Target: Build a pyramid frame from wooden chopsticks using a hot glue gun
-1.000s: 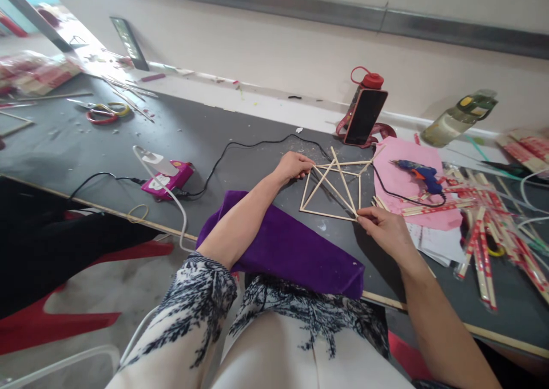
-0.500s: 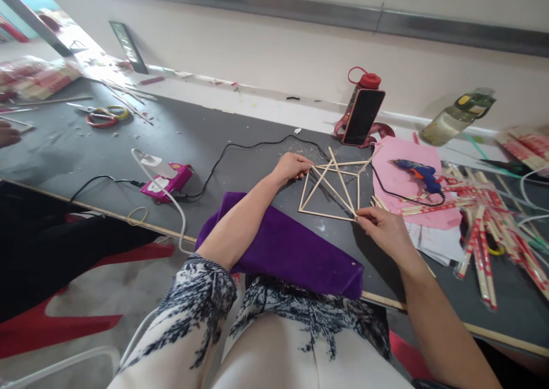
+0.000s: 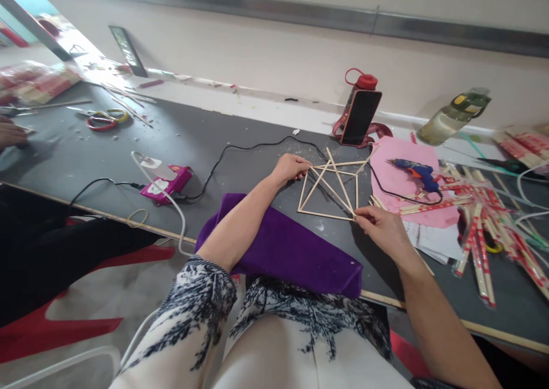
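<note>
1. Far left: co-worker's hand (image 3: 11, 134) at frame edge, finger state can't tell. Scissors (image 3: 103, 120) nearby, blades apart.
2. Magenta power block (image 3: 167, 184) on tabletop (image 3: 253, 171), cords attached.
3. Purple cloth (image 3: 291, 246) at near edge, under left forearm.
4. Left hand (image 3: 290, 167): fingers pinching stick frame (image 3: 326, 215) at far-left corner. Frame sits on tabletop, between both hands.
5. Right hand (image 3: 380, 223): fingers pinching its near-right corner.
6. Glue gun (image 3: 418, 173) on pink sheet (image 3: 412, 149).

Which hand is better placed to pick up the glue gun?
Probably the right hand: the glue gun lies on its side of the stick frame, farther from the left hand. Both pinch corners.
</note>
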